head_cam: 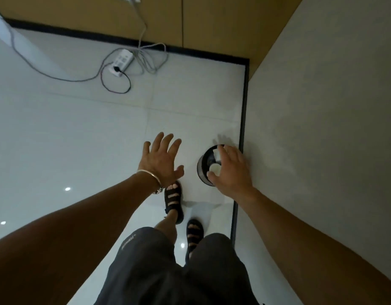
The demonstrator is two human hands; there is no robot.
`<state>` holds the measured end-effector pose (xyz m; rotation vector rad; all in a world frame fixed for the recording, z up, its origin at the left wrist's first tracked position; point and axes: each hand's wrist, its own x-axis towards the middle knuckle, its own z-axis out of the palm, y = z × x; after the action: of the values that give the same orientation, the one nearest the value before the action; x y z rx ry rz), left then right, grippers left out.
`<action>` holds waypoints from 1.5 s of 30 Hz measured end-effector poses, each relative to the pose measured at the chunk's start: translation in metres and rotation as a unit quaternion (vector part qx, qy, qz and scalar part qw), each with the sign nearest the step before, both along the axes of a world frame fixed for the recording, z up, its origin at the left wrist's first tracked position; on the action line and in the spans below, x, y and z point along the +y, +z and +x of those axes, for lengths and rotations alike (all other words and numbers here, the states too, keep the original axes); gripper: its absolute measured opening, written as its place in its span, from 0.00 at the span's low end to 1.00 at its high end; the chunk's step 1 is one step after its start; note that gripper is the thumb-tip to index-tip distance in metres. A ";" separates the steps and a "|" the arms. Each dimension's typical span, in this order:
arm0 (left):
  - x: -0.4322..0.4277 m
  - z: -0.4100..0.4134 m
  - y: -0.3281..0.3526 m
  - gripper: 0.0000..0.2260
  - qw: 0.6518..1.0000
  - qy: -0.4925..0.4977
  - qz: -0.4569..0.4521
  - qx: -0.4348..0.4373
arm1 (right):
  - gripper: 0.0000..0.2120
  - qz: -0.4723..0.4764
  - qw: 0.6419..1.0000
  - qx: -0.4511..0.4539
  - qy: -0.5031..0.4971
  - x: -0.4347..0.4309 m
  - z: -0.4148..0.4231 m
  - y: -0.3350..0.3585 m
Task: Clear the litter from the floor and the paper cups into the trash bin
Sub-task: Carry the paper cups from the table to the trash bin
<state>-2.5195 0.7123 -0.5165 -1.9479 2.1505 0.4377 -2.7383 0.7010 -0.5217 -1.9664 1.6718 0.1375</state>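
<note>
A: Which step are we on?

B: Drop-off, we reckon. Our right hand (232, 170) is over the trash bin (201, 172), w/ white paper cups (214, 168) just under it, at the bin's mouth. The bin stands on the floor (80, 139), just beside the grey wall (322, 128).

A: Gripped or let go?

B: Can't tell, too blurred. Thumb & fingers (228, 151) bracket the cups, but contact isn't clear. Left hand (161, 160) hangs over bare tile, fingers spread wide, holding nothing.

A: Next move?

B: If not let go, release straight over the opening. It's small, so aim matters. Then we scan for litter; none shows in this view.

A: Materials?

B: Bin: small round cylinder, dark inside; wall maybe mesh or see-through, unsure. Cups: matte white paper, prob. light, 1 round end facing us. Floor: glossy pale tile, mirrors the lights. A power strip (122, 62) & cables (150, 60) lie well apart from the bin.
</note>
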 end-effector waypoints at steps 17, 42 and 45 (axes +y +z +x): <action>0.316 0.106 0.134 0.33 0.917 0.397 -0.027 -0.026 | 0.38 -0.017 0.918 0.071 0.390 0.152 0.164 0.133; 0.904 0.317 0.185 0.32 0.655 0.746 -0.097 -0.071 | 0.37 -0.085 0.657 0.022 0.749 0.687 0.560 0.197; 0.943 0.345 0.179 0.32 0.629 0.770 -0.082 -0.068 | 0.37 -0.087 0.616 0.019 0.783 0.734 0.609 0.188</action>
<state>-2.1742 1.6553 -0.3378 -3.2393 -0.1458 0.2216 -2.1297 1.4346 -0.3332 -2.9176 -0.5464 0.6266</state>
